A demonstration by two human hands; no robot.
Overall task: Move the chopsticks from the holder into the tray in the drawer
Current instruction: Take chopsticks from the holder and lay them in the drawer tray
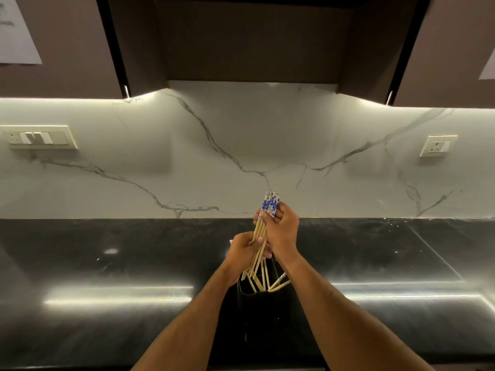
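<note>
a glossy black surface [107, 263] runs the full width of the view, catching long white streaks of light at 8 and 4 o'clock, and behind it rises a pale marble backsplash [241, 145] with grey veins, lit from under the cabinets. dark upper cabinets [67, 36] fill the top of the frame, with a deeper recess [251, 38] at 12 o'clock; a sheet of paper [16, 30] is stuck on at 10 o'clock. a switch plate [40, 137] sits on the wall at 9 o'clock and a socket [438, 145] at 3 o'clock. just below centre, a black holder [261, 301] stands on the surface with a few loose chopsticks [278, 283] leaning inside. above it the right hand [281, 231] has its grip closed round the blue-patterned tops of a bundle of chopsticks [263, 231], while the left hand [245, 253] wraps the bundle's lower shafts; the tips hang over the holder's mouth.
</note>
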